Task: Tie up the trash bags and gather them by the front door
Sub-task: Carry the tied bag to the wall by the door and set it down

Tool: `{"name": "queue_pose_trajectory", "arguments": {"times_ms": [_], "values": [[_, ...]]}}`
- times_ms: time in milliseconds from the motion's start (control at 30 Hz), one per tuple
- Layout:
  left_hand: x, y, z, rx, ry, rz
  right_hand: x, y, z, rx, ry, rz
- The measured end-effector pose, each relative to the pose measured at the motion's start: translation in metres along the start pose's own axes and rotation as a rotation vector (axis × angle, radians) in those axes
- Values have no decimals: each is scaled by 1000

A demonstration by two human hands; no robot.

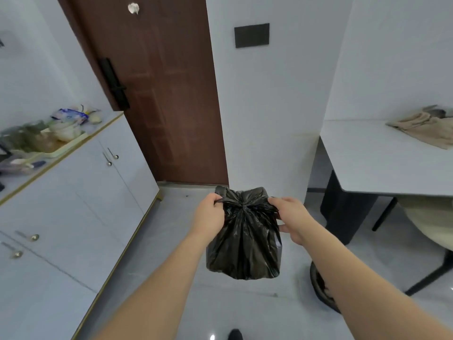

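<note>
While both arms reach forward, the left hand (209,212) and right hand (291,217) each pinch a gathered ear of a black trash bag (245,241), held above the floor near the brown door (157,94). Its knot looks nearly tight; setting down remains.

- Single view: one wide-angle camera worn on the person's head.
- Facing: forward and down, toward the brown door (157,94) and the pale tiled floor (171,241) in front of it.
- Near field: both forearms enter from the bottom edge; the left hand (208,214) and right hand (291,217) sit just below frame centre.
- Periphery: white cabinet (73,204) along the left edge, white table (367,163) at the right edge.
- Distortion: straight edges bow toward the frame borders.
- Overlap: only this one view is supplied.
</note>
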State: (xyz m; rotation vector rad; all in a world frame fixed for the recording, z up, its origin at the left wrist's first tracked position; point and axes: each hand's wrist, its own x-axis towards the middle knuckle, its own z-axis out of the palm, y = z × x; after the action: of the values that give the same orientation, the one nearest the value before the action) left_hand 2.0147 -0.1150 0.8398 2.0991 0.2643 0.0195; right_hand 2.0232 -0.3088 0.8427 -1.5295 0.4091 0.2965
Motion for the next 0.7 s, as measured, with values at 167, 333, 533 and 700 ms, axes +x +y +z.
{"name": "queue_pose_trajectory", "arguments": {"times_ms": [167,333,533,700], "values": [[149,3,5,-55,-86,-72,125,-54,25,-25,-15,12],[279,9,32,-48,-134,-144,246,-88,31,-7,0,68],[406,5,77,21,-145,-202,389,-94,30,-18,5,155],[500,8,92,96,-157,-247,488,-116,39,-20,-38,202]]}}
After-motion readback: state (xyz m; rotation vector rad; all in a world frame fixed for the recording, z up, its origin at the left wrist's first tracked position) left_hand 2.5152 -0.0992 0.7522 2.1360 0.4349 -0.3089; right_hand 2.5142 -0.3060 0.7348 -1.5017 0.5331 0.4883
